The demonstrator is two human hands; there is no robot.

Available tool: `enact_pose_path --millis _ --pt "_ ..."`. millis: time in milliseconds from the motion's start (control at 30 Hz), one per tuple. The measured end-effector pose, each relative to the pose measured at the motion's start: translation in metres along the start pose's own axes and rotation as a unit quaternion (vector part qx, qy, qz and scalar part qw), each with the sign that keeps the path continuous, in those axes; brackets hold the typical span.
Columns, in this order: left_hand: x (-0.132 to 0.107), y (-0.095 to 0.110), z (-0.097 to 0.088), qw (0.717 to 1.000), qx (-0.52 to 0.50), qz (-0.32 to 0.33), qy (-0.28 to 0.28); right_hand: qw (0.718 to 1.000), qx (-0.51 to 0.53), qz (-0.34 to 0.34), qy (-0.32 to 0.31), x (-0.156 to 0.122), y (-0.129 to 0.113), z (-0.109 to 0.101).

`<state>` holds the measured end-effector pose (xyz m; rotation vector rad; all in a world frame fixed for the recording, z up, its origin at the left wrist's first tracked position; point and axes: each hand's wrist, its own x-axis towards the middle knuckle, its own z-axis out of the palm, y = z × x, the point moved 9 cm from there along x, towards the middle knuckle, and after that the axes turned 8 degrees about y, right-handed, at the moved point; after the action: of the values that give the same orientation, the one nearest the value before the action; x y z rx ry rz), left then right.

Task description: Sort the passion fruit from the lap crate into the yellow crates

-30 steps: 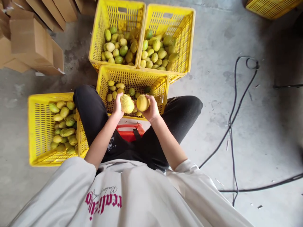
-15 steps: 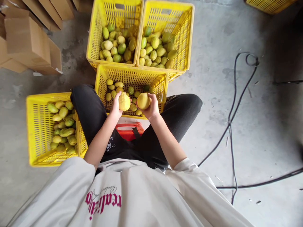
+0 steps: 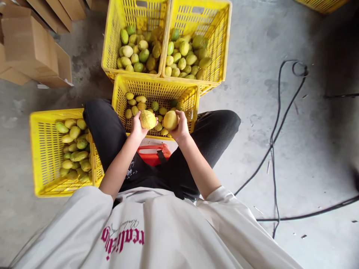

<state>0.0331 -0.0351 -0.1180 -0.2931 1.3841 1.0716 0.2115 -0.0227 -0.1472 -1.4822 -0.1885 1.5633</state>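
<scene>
My left hand [image 3: 137, 127] is closed around a bumpy yellow lemon [image 3: 147, 119], gripping it from the left. A smoother yellow lemon [image 3: 170, 120] sits in my right hand [image 3: 182, 127], whose fingers curl round its right side and underneath. The two lemons are held side by side with a small gap between them. Below both hands stands a yellow slatted crate [image 3: 157, 80] between my knees. Several yellow and green lemons [image 3: 140, 99] lie spread over its floor, some hidden behind my hands.
Two more yellow crates [image 3: 201, 22] with lemons stand beyond the middle one. Another lemon crate [image 3: 42, 149] is by my left knee. Cardboard boxes [image 3: 30, 46] are at the upper left. A black cable [image 3: 271, 144] loops over the floor on the right. Something red [image 3: 153, 158] lies between my legs.
The lemon in my left hand has turned a little and moved slightly to the right. My right hand keeps its lemon, now tilted a little. The crates look the same.
</scene>
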Motion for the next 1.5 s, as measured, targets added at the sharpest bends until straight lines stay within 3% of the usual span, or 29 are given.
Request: enact_pose_path --millis 300,433,600,900,1133,1367,1500 --pt "-0.018 0.016 0.008 0.998 0.004 0.062 -0.032 0.998 0.041 0.043 0.025 -0.007 -0.003 0.002" --pt "-0.017 0.014 0.006 0.997 -0.022 0.055 -0.040 0.990 0.085 0.072 0.083 -0.011 0.000 0.000" --pt "-0.006 0.007 0.001 0.999 -0.032 0.023 0.001 0.976 0.129 0.119 0.128 -0.016 0.001 -0.001" --pt "-0.010 -0.003 0.009 1.000 -0.016 -0.017 -0.011 0.975 0.084 0.183 0.088 -0.031 0.011 0.012" --pt "-0.007 -0.001 0.009 1.000 0.007 0.011 -0.026 0.991 0.038 0.124 0.044 -0.024 0.004 0.012" --pt "-0.005 0.005 0.002 0.997 0.013 0.081 -0.011 0.994 0.028 0.050 0.091 -0.017 0.000 -0.002" --pt "-0.003 -0.001 0.004 0.998 0.021 0.050 -0.013 0.995 0.048 0.053 0.075 -0.018 -0.003 0.001"
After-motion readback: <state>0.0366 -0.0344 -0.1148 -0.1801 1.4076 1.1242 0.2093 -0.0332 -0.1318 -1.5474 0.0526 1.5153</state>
